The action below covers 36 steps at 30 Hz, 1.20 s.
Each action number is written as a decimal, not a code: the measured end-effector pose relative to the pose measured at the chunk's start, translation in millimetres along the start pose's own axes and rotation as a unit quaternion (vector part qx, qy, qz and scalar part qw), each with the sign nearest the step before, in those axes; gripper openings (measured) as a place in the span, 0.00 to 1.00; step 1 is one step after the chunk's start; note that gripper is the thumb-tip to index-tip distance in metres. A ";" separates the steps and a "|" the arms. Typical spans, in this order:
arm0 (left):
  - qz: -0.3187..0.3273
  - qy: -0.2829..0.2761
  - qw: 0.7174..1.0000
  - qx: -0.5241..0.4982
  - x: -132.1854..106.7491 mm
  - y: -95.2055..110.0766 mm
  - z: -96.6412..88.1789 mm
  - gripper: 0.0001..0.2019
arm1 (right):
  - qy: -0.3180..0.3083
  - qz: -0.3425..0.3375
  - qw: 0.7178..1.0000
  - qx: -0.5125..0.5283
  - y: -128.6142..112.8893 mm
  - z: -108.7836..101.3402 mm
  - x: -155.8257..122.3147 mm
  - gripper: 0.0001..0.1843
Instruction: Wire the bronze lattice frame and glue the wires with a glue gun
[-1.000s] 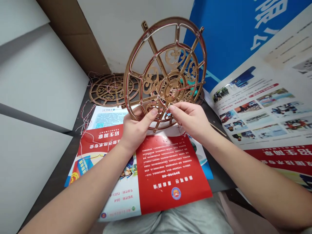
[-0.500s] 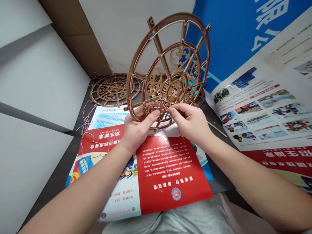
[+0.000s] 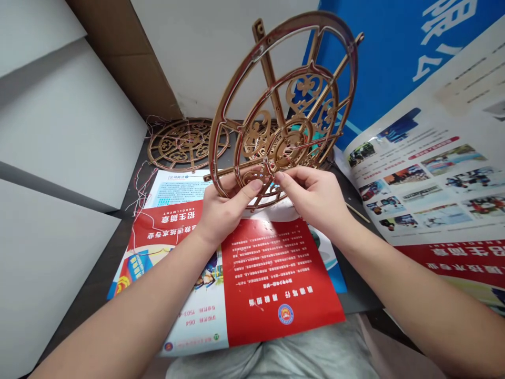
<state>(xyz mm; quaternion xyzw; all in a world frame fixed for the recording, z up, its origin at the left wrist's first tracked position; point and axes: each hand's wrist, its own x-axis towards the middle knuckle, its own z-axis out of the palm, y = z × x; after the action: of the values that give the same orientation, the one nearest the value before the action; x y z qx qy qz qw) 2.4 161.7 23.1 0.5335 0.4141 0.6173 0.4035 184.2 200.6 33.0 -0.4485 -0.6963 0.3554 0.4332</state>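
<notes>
Basically, the left hand grips the lower edge of an upright, tilted bronze-coloured openwork wheel, its fingers hidden behind the frame. The right hand is pinched closed near the wheel's lower spokes; whatever it holds is too small to make out. The wheel stands above a red-and-white printed brochure. A flat bronze wheel lies far left, with thin red wires trailing near it.

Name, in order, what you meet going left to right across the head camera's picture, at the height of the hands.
Grey panel, red leaflet, left hand, right hand, thin wooden stick, photo poster.
</notes>
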 end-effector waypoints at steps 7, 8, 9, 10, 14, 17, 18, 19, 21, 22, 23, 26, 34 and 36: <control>-0.008 -0.001 1.000 -0.008 0.1 -1.5 -0.3 0.20 | 0.004 0.026 1.000 0.003 1.9 -0.4 2.7 0.22; -0.008 0.000 1.000 -0.007 0.1 -1.4 -0.3 0.20 | 0.006 0.028 1.000 0.002 2.4 -0.2 3.2 0.23; -0.009 0.001 1.000 -0.006 0.2 -1.4 -0.3 0.20 | 0.008 0.030 1.000 0.001 2.9 -0.1 3.7 0.24; -0.009 0.003 1.000 -0.006 0.2 -1.3 -0.3 0.20 | 0.007 0.034 0.999 0.002 3.5 0.2 4.2 0.25; -0.016 0.005 1.000 -0.009 0.6 -1.6 -0.7 0.20 | -0.007 0.054 0.998 0.032 5.0 1.2 5.8 0.26; -0.019 0.006 1.000 -0.005 0.9 -1.5 -0.8 0.21 | -0.015 0.059 0.997 0.050 5.4 1.9 6.2 0.27; -0.019 0.007 1.000 -0.002 1.1 -1.3 -0.7 0.21 | -0.016 0.059 0.997 0.053 5.5 2.0 6.1 0.28; -0.019 0.009 1.000 0.001 1.2 -1.0 -0.5 0.22 | -0.016 0.058 0.997 0.055 5.8 2.2 6.1 0.28; -0.019 0.008 1.000 0.006 1.3 -0.2 -0.1 0.22 | -0.016 0.055 0.997 0.058 6.4 2.5 6.1 0.28; -0.019 0.008 1.000 0.008 1.4 0.2 0.2 0.22 | -0.017 0.052 0.997 0.058 6.8 2.7 6.2 0.27; -0.019 0.007 1.000 0.009 1.3 0.6 0.4 0.23 | -0.017 0.049 0.997 0.057 7.0 2.9 6.3 0.26; -0.019 0.011 1.000 0.012 1.1 1.2 1.0 0.23 | -0.014 0.051 0.997 0.053 6.6 3.5 6.5 0.23; -0.002 -0.001 1.000 0.002 -0.2 -0.1 1.4 0.19 | 0.004 0.066 0.997 0.042 1.7 2.7 6.3 0.22; 0.006 0.002 1.000 0.009 -0.4 -0.3 1.8 0.19 | 0.006 0.064 0.997 0.035 2.4 2.9 6.5 0.22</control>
<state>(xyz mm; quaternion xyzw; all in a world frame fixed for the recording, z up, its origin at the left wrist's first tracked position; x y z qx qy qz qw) 4.2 161.6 22.9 0.5384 0.4169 0.6172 0.3942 180.8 207.1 31.7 -0.4791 -0.6505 0.4039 0.4292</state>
